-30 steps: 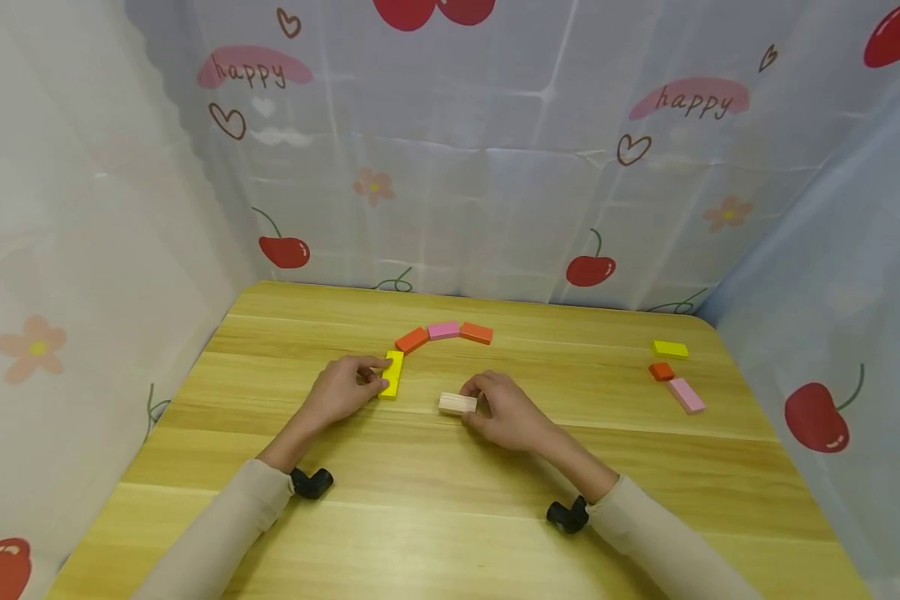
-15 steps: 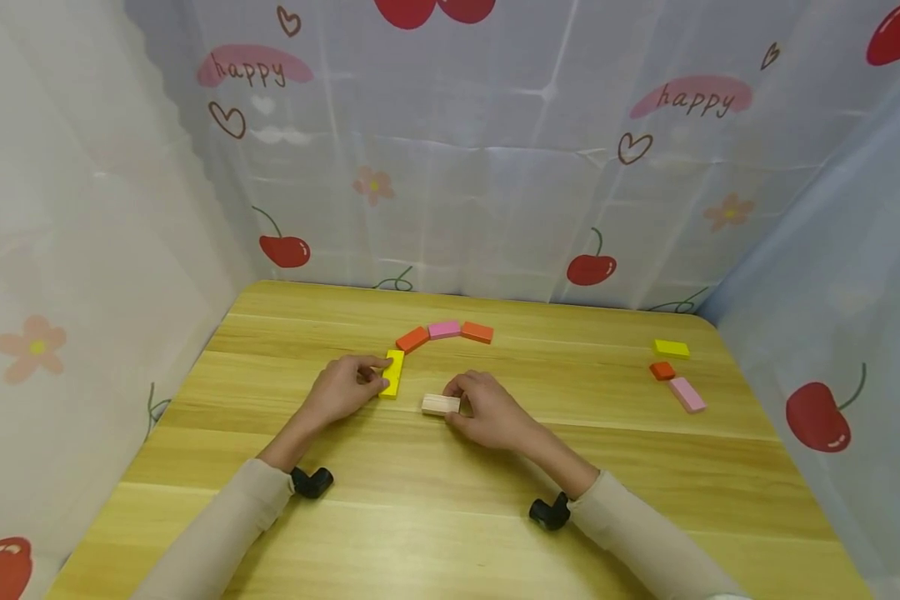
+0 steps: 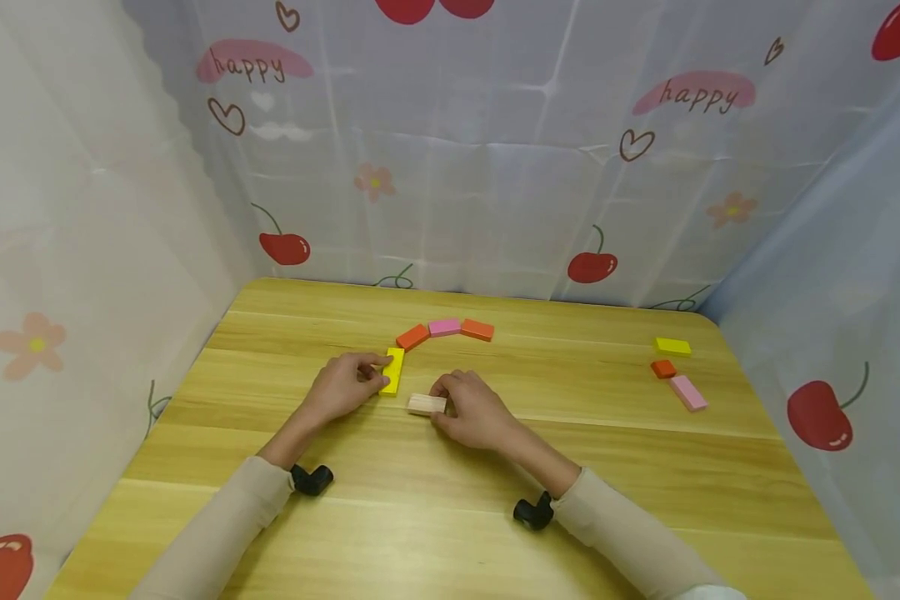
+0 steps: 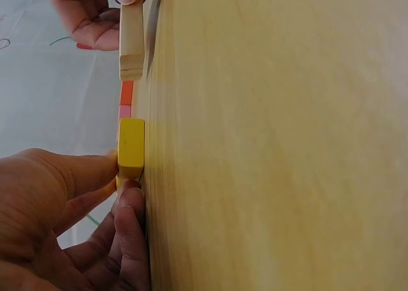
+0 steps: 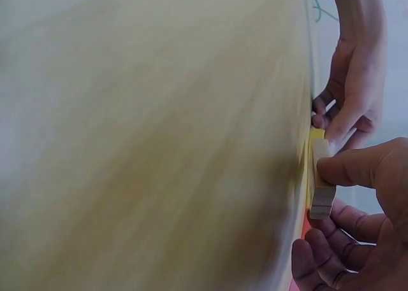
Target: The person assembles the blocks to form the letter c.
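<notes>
Flat on the table, a yellow wooden block (image 3: 395,371) is held at its left side by the thumb and fingers of my left hand (image 3: 339,388). My right hand (image 3: 476,410) pinches a plain wood block (image 3: 423,405) by its right end, thumb on the near side and a finger on the far side. This plain block is just right of the yellow block's near end, a small gap between them. In the left wrist view, the yellow block (image 4: 131,144) shows its end face, with the plain block (image 4: 132,39) above it in the picture.
An orange block (image 3: 412,337), a pink block (image 3: 444,327) and another orange block (image 3: 477,330) form a curved row beyond the yellow block. At the table's right lie a yellow block (image 3: 672,347), a small orange block (image 3: 663,369) and a pink block (image 3: 687,392). Patterned curtains (image 3: 487,208) surround the table.
My right hand has carried the plain block leftward, close to the yellow block. The left hand has stayed in place on the yellow block.
</notes>
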The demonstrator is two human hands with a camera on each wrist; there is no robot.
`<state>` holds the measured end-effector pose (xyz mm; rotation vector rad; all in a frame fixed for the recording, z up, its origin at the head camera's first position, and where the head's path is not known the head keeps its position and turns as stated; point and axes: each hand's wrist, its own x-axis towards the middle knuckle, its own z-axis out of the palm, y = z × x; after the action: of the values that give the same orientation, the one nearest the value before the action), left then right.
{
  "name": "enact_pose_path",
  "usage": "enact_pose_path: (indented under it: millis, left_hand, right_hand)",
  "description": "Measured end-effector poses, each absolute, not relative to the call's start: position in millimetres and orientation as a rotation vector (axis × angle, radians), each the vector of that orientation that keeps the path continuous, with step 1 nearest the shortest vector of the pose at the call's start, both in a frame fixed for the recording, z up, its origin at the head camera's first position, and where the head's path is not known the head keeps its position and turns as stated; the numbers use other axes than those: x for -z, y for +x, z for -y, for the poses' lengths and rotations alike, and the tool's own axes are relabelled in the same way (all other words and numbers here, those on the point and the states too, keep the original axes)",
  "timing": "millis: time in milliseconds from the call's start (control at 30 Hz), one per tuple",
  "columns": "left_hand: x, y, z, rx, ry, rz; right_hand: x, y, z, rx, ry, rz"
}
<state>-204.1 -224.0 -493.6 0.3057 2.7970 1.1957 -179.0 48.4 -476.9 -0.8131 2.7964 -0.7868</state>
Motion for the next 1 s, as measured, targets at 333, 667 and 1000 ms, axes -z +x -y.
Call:
enact_pose_path:
  millis: [333,667,1000]
  left_hand:
    - [494.2,-204.0,223.1,-1.182,0.291,-2.803]
    - [496.3,-204.2,224.8,-1.2,0.292,-2.795]
    - [495.9,-205.7,224.9,-1.199,0.295,-2.794]
  right_hand:
    - [478.2,-176.6,-34.9,0.742,-0.82,-2.808]
    - [477.6,-176.9,-24.4,0.715,-0.826,-2.823]
    - [479.2,-174.6,-20.3,0.703,-0.827,-2.813]
